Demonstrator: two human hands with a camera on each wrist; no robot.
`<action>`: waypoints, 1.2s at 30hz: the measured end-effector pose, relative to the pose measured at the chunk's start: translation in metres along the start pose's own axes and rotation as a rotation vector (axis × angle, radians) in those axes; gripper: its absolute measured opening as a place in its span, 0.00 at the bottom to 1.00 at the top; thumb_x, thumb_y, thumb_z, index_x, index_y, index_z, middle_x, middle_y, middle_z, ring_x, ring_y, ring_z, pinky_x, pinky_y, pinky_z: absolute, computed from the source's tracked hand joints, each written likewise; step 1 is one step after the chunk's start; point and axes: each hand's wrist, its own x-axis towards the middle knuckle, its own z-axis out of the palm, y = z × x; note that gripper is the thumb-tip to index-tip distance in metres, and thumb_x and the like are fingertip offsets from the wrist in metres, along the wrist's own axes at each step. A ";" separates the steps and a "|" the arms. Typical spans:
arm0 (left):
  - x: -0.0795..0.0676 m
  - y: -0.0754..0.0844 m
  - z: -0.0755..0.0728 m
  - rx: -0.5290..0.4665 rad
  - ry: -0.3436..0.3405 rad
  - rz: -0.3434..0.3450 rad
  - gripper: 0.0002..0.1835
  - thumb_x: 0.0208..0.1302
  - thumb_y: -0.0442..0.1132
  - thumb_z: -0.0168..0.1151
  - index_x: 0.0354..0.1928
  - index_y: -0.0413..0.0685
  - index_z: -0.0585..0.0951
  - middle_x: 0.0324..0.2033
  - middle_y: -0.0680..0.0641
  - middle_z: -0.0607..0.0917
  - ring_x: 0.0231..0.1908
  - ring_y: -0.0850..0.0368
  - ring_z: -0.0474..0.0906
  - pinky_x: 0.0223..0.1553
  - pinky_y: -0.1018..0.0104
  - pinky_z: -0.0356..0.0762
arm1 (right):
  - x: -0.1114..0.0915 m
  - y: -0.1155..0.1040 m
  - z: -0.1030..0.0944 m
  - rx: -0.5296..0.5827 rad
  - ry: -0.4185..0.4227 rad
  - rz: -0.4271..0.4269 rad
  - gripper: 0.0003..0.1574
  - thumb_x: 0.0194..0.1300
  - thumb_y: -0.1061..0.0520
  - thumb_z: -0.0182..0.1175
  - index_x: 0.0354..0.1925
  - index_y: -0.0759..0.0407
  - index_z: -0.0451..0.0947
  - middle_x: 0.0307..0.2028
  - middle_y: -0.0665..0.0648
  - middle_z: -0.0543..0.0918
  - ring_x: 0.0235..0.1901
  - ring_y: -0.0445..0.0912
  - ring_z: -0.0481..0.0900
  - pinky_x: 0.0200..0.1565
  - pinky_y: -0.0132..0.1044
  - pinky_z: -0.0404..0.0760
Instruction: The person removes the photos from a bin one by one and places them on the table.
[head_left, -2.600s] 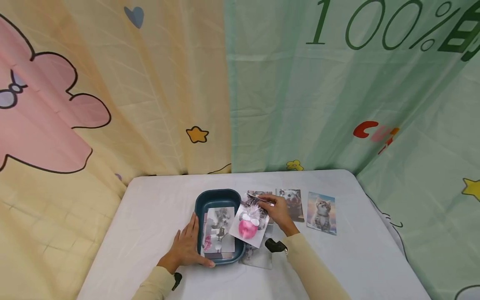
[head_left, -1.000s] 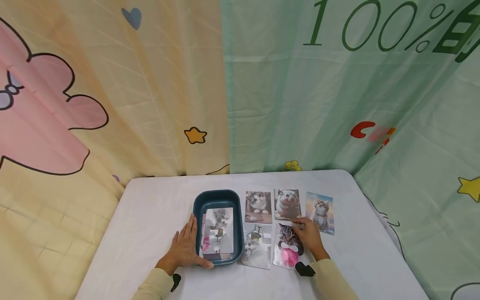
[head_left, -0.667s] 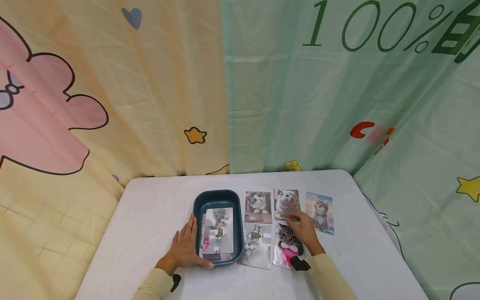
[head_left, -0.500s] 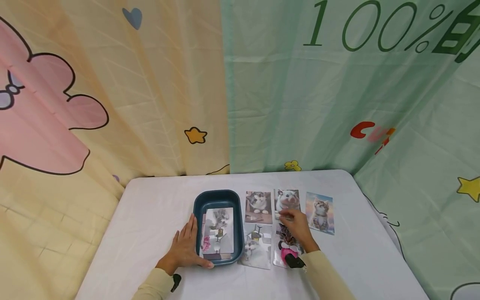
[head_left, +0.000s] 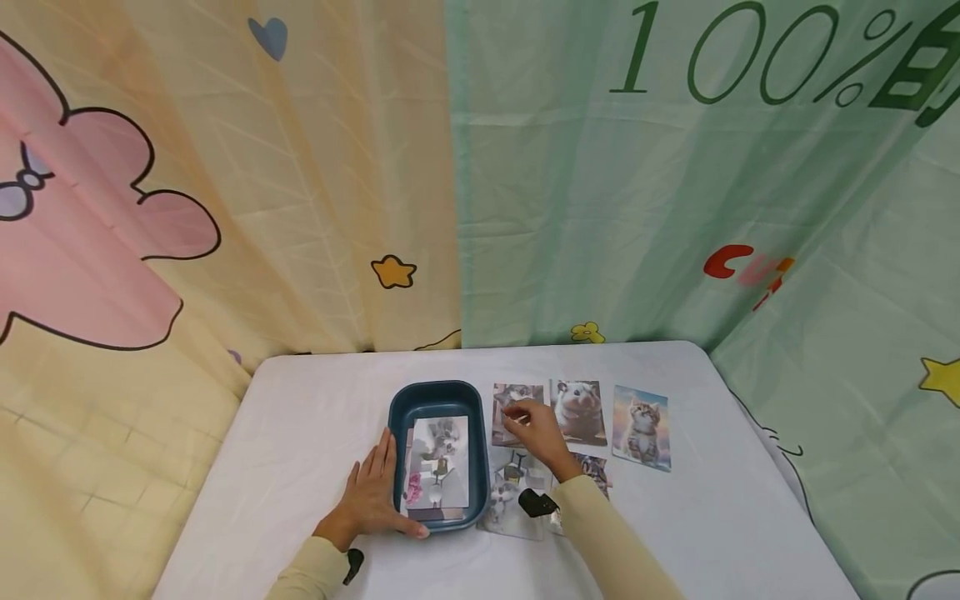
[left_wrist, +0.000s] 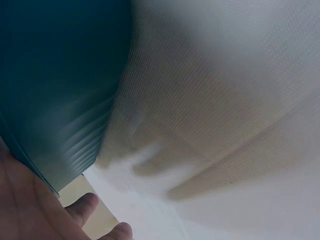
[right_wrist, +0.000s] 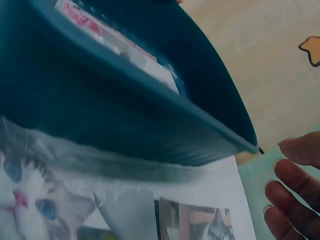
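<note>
My left hand (head_left: pixel 367 492) rests with straight fingers against the left side of a dark teal tray (head_left: pixel 480 417). Inside the tray lies a stack of picture cards (head_left: pixel 441 458). My right hand (head_left: pixel 536 429) hovers just right of the tray with loosely bent fingers and nothing between them; in the right wrist view its fingertips (right_wrist: pixel 285 170) are apart from the thumb. It partly covers a kitten picture card (head_left: pixel 516 437). Below that is a white kitten card (head_left: pixel 510 508). A tabby cat card (head_left: pixel 592 468) is mostly hidden under the right forearm.
A hamster card (head_left: pixel 579 412) and a kitten card with a pastel sky (head_left: pixel 642 427) lie to the right in the upper row. All stand on a white-covered table (head_left: pixel 315 417). Patterned curtains (head_left: pixel 525 208) hang behind and at both sides.
The right hand carried the tabby cat card from the tray to the table, laid it below the hamster card and let go. It then moved back left toward the tray. The left hand stayed.
</note>
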 end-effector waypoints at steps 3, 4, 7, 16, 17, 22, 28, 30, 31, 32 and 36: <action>0.000 -0.001 0.002 0.000 -0.001 -0.002 0.85 0.20 0.73 0.77 0.74 0.35 0.40 0.75 0.38 0.38 0.71 0.35 0.46 0.66 0.33 0.40 | 0.008 -0.009 0.014 0.015 -0.026 0.010 0.09 0.59 0.68 0.65 0.40 0.65 0.83 0.36 0.59 0.84 0.37 0.52 0.82 0.42 0.48 0.81; 0.000 -0.001 0.002 0.000 0.000 -0.002 0.85 0.20 0.73 0.77 0.74 0.35 0.40 0.75 0.39 0.38 0.71 0.35 0.45 0.66 0.33 0.40 | 0.011 -0.011 0.019 0.016 -0.036 0.012 0.09 0.59 0.67 0.65 0.40 0.65 0.83 0.36 0.59 0.84 0.37 0.52 0.82 0.42 0.48 0.81; 0.000 0.000 0.003 0.003 0.000 -0.002 0.85 0.20 0.73 0.77 0.74 0.35 0.40 0.75 0.38 0.38 0.71 0.35 0.46 0.66 0.33 0.41 | 0.015 -0.019 0.033 0.048 -0.076 0.012 0.10 0.60 0.67 0.65 0.42 0.66 0.83 0.39 0.60 0.84 0.41 0.55 0.81 0.45 0.50 0.80; -0.001 0.000 0.002 0.003 0.004 0.020 0.84 0.21 0.74 0.76 0.74 0.35 0.41 0.75 0.38 0.38 0.71 0.35 0.44 0.66 0.32 0.38 | 0.021 -0.036 0.067 0.148 -0.154 0.056 0.16 0.62 0.65 0.63 0.49 0.68 0.80 0.47 0.65 0.81 0.50 0.64 0.77 0.50 0.58 0.76; -0.001 -0.001 0.003 -0.007 0.012 0.030 0.84 0.20 0.74 0.76 0.74 0.34 0.41 0.75 0.38 0.38 0.71 0.34 0.44 0.66 0.32 0.38 | 0.022 -0.037 0.071 0.147 -0.157 0.067 0.16 0.62 0.65 0.63 0.49 0.68 0.80 0.47 0.64 0.81 0.51 0.64 0.76 0.51 0.58 0.75; 0.001 -0.007 0.005 0.034 0.010 0.036 0.85 0.19 0.80 0.71 0.74 0.36 0.40 0.75 0.39 0.37 0.72 0.35 0.42 0.66 0.32 0.36 | 0.025 -0.041 0.086 0.160 -0.136 0.107 0.17 0.60 0.67 0.63 0.49 0.68 0.80 0.49 0.64 0.80 0.53 0.61 0.76 0.54 0.56 0.74; 0.001 -0.007 0.002 0.040 0.016 0.037 0.84 0.20 0.77 0.74 0.74 0.34 0.42 0.75 0.37 0.40 0.72 0.34 0.42 0.65 0.31 0.33 | 0.025 -0.044 0.105 0.100 -0.120 0.151 0.23 0.55 0.68 0.66 0.52 0.68 0.79 0.52 0.66 0.76 0.51 0.60 0.75 0.50 0.50 0.77; 0.000 -0.005 0.001 0.040 0.019 0.039 0.84 0.20 0.76 0.74 0.74 0.34 0.42 0.75 0.37 0.40 0.72 0.34 0.42 0.65 0.31 0.32 | 0.022 -0.042 0.111 0.066 -0.113 0.153 0.25 0.54 0.68 0.67 0.52 0.69 0.78 0.52 0.67 0.76 0.48 0.60 0.76 0.47 0.48 0.78; 0.000 -0.005 0.001 0.042 0.022 0.041 0.84 0.20 0.76 0.74 0.74 0.34 0.42 0.75 0.37 0.40 0.72 0.34 0.43 0.65 0.31 0.32 | 0.021 -0.040 0.113 0.053 -0.108 0.156 0.26 0.53 0.68 0.67 0.52 0.69 0.78 0.51 0.67 0.76 0.47 0.60 0.77 0.45 0.48 0.78; 0.000 -0.005 0.001 0.049 0.023 0.044 0.84 0.21 0.76 0.74 0.74 0.34 0.42 0.75 0.37 0.40 0.71 0.34 0.43 0.65 0.31 0.32 | 0.020 -0.038 0.115 0.028 -0.099 0.149 0.26 0.52 0.68 0.66 0.52 0.70 0.78 0.51 0.67 0.76 0.46 0.59 0.77 0.44 0.47 0.78; -0.001 -0.005 0.003 0.048 0.048 0.060 0.84 0.20 0.77 0.73 0.74 0.33 0.44 0.74 0.36 0.42 0.71 0.34 0.45 0.64 0.30 0.32 | 0.018 -0.030 0.121 -0.047 -0.087 0.158 0.27 0.51 0.67 0.64 0.53 0.68 0.78 0.51 0.66 0.76 0.49 0.59 0.76 0.48 0.50 0.77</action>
